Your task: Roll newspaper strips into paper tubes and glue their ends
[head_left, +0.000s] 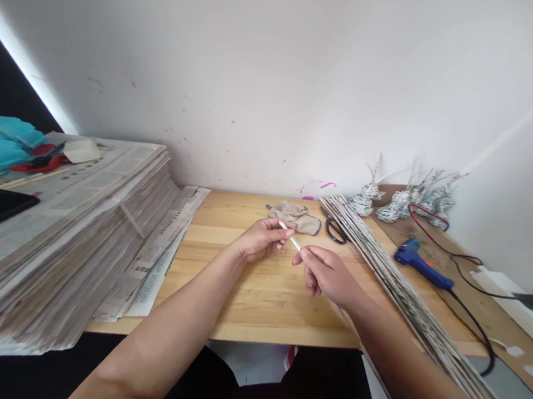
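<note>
Over the middle of the wooden table, both hands hold a thin whitish rolled paper tube (pixel 294 242). My left hand (pixel 266 239) pinches it near its upper end between thumb and fingers. Just to the right, my right hand (pixel 328 272) grips it lower down, fingers curled. A long pale strip runs on below the right forearm toward the table's front edge; it looks like the same tube, partly hidden by the arm. Behind the hands lie a beige work glove (pixel 295 216) and black-handled scissors (pixel 336 231).
A bundle of long newspaper tubes (pixel 394 277) lies diagonally at right. Beyond it are a blue glue gun (pixel 422 265) with its cord, a white power strip (pixel 511 305) and several woven paper figures (pixel 395 206). At left stands a tall newspaper stack (pixel 107 224), carrying a phone (pixel 0 209).
</note>
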`<state>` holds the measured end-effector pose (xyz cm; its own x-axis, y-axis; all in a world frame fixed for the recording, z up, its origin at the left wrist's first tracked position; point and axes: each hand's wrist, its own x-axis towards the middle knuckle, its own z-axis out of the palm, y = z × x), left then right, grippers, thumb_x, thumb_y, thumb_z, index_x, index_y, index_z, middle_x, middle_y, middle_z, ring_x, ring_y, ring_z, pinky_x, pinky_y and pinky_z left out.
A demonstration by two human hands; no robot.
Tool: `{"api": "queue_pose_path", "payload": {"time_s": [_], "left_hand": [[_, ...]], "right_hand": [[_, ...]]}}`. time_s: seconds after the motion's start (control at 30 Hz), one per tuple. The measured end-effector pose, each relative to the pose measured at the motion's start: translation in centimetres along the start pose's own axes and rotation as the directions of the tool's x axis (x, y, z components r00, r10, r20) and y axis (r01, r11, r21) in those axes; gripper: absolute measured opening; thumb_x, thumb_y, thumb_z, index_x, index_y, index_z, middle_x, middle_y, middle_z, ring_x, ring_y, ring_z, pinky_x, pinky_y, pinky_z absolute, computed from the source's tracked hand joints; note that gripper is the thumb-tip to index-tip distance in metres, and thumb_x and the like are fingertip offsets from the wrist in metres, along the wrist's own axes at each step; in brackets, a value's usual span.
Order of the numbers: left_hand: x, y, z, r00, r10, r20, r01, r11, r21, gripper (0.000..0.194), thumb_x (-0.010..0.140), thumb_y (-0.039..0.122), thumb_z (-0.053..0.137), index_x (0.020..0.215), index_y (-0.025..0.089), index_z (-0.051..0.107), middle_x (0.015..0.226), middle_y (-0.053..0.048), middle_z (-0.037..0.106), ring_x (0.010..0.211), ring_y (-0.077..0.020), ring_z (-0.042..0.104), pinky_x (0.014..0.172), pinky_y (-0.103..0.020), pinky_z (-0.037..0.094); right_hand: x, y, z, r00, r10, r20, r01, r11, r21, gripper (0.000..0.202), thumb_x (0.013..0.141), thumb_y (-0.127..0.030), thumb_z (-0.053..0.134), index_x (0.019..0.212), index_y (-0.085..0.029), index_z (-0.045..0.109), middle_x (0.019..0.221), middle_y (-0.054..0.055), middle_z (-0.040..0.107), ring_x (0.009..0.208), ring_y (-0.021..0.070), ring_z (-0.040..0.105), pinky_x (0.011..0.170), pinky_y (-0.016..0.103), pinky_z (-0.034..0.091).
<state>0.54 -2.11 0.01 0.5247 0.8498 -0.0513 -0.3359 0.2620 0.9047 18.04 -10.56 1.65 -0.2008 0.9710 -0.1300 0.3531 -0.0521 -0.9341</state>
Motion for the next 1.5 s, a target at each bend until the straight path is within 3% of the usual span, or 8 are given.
{"api": "queue_pose_path", "payload": {"time_s": [0.23,0.43,0.57,0.77,1.0,1.17,1.33,1.5], "left_hand": [[0.3,-0.1,-0.6,0.997,-0.005,-0.073,-0.002,0.995,-0.096,0.028,0.065,0.028,0.083,0.082,0.009,0.070,0.065,-0.001,0.059,0.055,-0.0044,0.051,0.048,-0.014,0.038],[1.3,0.4,-1.6,0.929,0.038,-0.368,-0.164,0.934,-0.317,0.007,0.082,0.016,0.066,0.085,0.010,0.067,0.062,0.001,0.057,0.051,-0.0040,0.053,0.046,-0.012,0.043],[1.5,0.4,-1.8,0.875,0.062,-0.480,-0.237,0.920,-0.313,0.012,0.086,0.010,0.057,0.095,0.010,0.066,0.069,-0.001,0.063,0.053,-0.0044,0.057,0.049,-0.014,0.047],[1.2,0.0,-1.3,0.898,0.063,-0.436,-0.155,0.972,-0.179,0.018,0.081,0.016,0.064,0.099,0.012,0.067,0.070,-0.001,0.064,0.048,-0.0048,0.054,0.043,-0.015,0.043],[1.4,-0.6,-1.7,0.931,0.084,-0.355,-0.139,0.981,-0.134,0.022,0.076,0.020,0.071,0.095,0.010,0.069,0.068,-0.001,0.062,0.048,-0.0048,0.053,0.044,-0.015,0.043],[1.6,-0.8,-1.9,0.935,0.089,-0.343,-0.138,0.983,-0.122,0.026,0.072,0.024,0.074,0.094,0.011,0.070,0.069,-0.002,0.063,0.048,-0.0051,0.053,0.044,-0.016,0.043],[1.8,-0.9,-1.9,0.931,0.093,-0.353,-0.141,0.984,-0.111,0.029,0.071,0.028,0.075,0.094,0.011,0.070,0.070,-0.002,0.063,0.049,-0.0053,0.053,0.045,-0.016,0.041],[1.9,-1.0,-1.8,0.929,0.106,-0.354,-0.153,0.983,-0.106,0.030,0.069,0.030,0.077,0.092,0.011,0.070,0.068,-0.001,0.062,0.048,-0.0050,0.051,0.044,-0.017,0.037]], "right_hand": [[-0.8,-0.1,-0.2,0.986,0.069,0.150,-0.104,0.964,0.245,0.041,0.090,-0.055,0.046,0.093,-0.017,0.058,0.054,-0.006,0.048,0.043,0.0101,0.049,0.043,0.022,0.036],[-4.4,1.0,-2.3,0.977,0.140,0.161,-0.139,0.990,-0.019,0.038,0.093,-0.051,0.042,0.099,-0.018,0.060,0.062,-0.003,0.050,0.048,0.0104,0.050,0.048,0.023,0.039],[-7.4,1.7,-5.3,0.986,0.167,0.027,-0.158,0.967,-0.199,0.038,0.093,-0.051,0.040,0.100,-0.021,0.061,0.061,-0.003,0.049,0.050,0.0126,0.049,0.049,0.025,0.040],[-7.4,2.8,-10.7,0.947,-0.089,-0.307,-0.162,0.695,-0.701,0.032,0.090,-0.046,0.043,0.079,-0.022,0.062,0.070,0.004,0.064,0.066,0.0203,0.059,0.060,0.030,0.041],[-3.4,3.9,-15.0,0.894,-0.123,-0.430,-0.337,0.448,-0.828,0.036,0.089,-0.042,0.039,0.086,-0.020,0.067,0.077,0.010,0.071,0.071,0.0261,0.064,0.059,0.032,0.041],[-0.8,5.1,-15.2,0.884,-0.206,-0.420,-0.312,0.410,-0.857,0.044,0.089,-0.031,0.037,0.119,-0.011,0.063,0.102,0.017,0.071,0.091,0.0286,0.066,0.075,0.036,0.047],[-0.1,4.2,-13.7,0.889,-0.316,-0.332,-0.210,0.364,-0.907,0.044,0.088,-0.031,0.041,0.120,-0.008,0.061,0.113,0.020,0.067,0.106,0.0322,0.060,0.088,0.040,0.045],[-2.1,-1.3,-10.1,0.842,-0.447,-0.302,0.024,0.590,-0.807,0.028,0.090,-0.040,0.049,0.099,-0.023,0.070,0.104,0.006,0.071,0.097,0.0269,0.063,0.087,0.037,0.046]]}}
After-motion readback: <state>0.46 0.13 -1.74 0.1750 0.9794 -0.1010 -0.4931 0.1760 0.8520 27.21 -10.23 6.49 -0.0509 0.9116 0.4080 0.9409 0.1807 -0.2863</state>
